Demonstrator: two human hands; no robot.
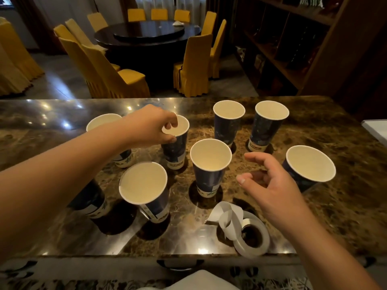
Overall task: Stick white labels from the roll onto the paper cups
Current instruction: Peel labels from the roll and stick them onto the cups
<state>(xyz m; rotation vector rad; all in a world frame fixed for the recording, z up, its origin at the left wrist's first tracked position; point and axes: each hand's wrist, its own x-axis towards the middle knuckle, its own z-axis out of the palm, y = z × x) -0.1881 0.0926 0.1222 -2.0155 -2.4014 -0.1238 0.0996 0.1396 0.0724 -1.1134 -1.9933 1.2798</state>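
a dark blue paper cup (175, 147) is pinched at its rim by the left hand (149, 126); the right hand (270, 181) is held loosely open, empty. yanked sideways, it could easily get tipped into neighbouring cups.

Cups stand scattered on the marble counter (314, 216): two cups at the back right (229, 122), one central cup (209, 164), another cup far right (310, 166). The label roll (249, 235) lies at the near edge, just before the central cup.

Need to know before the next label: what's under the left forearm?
Two dark blue paper cups stand beneath the left forearm; only their lower walls and one rim show, the rest is covered.
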